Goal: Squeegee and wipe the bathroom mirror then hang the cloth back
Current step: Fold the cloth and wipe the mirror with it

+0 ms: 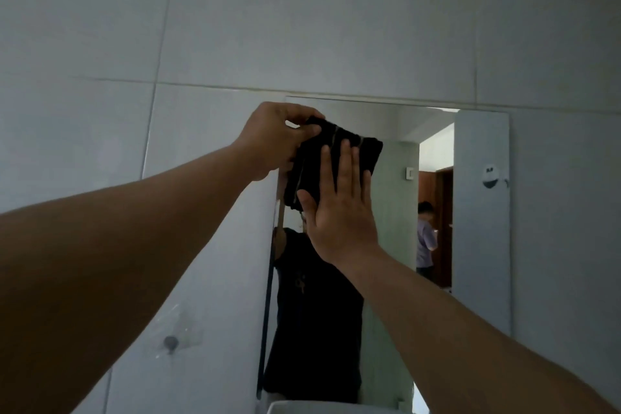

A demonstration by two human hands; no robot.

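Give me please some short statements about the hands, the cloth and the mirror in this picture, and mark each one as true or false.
1. The left hand grips the upper left corner of the dark cloth. True.
2. The right hand is curled into a fist. False: its fingers are straight and lie flat on the cloth.
3. The cloth is near the top left corner of the mirror. True.
4. The cloth hangs on the wall hook. False: both hands have it up at the mirror, and the hook is bare.
5. A squeegee is in the right hand. False: no squeegee shows in this view.
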